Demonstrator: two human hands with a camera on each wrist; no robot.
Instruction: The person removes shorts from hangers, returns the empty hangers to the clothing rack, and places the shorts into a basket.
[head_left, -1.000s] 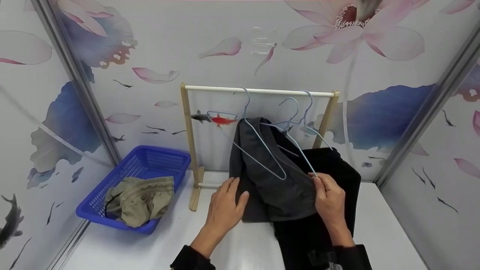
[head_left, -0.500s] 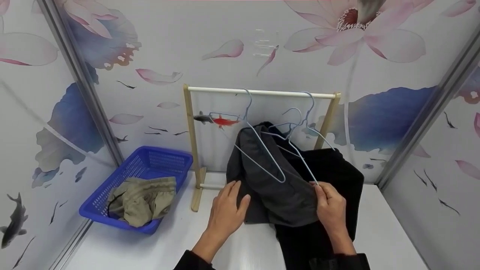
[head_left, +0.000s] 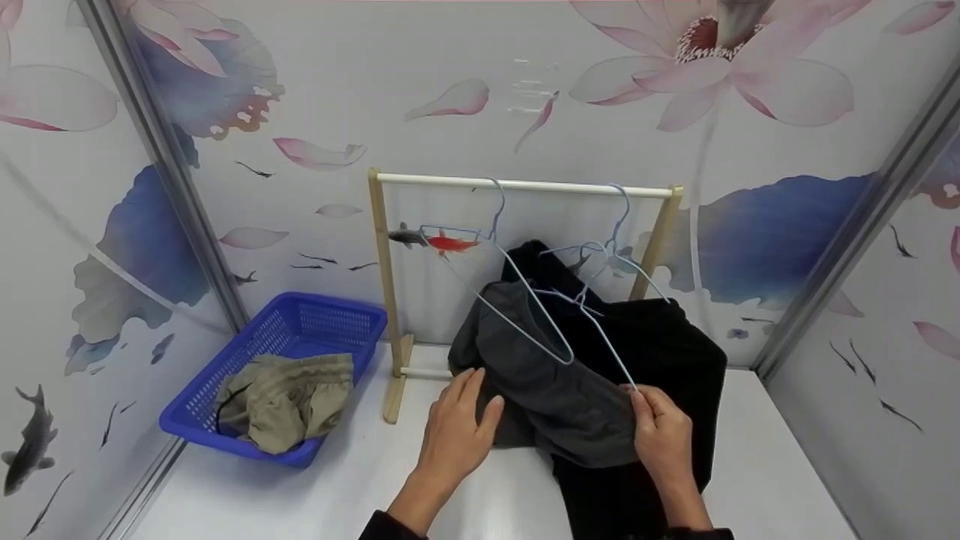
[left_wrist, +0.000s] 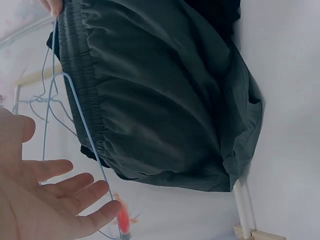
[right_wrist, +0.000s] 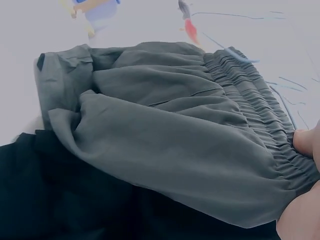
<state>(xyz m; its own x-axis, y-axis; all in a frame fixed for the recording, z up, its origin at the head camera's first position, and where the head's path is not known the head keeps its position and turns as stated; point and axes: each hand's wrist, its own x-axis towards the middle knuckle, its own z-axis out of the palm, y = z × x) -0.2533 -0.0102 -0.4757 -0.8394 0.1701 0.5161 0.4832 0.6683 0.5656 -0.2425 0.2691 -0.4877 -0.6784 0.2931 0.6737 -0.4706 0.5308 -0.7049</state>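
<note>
Grey elastic-waist shorts [head_left: 555, 412] hang in front of the rack. My right hand [head_left: 664, 435] pinches their waistband together with the lower end of a light-blue wire hanger [head_left: 611, 349]; in the right wrist view the thumb presses the gathered waistband [right_wrist: 260, 115]. The hanger's other arm runs into the waist opening, and its hook is off the rod. My left hand [head_left: 457, 431] is held with fingers extended beside the left part of the shorts. In the left wrist view this hand [left_wrist: 55, 200] holds nothing, its fingers overlapping an empty hanger [left_wrist: 87, 130].
A small wooden rack [head_left: 442, 180] with a white rod stands at the back. An empty blue hanger [head_left: 495, 217] hangs left on it; black trousers [head_left: 682, 352] hang from another at right. Left stands a blue basket [head_left: 171, 421] holding khaki clothing [head_left: 292, 409].
My right hand has lowered the hanger and shorts, so the hook sits further below the rod and the waistband tips toward me. My left hand has dropped slightly, still extended.
</note>
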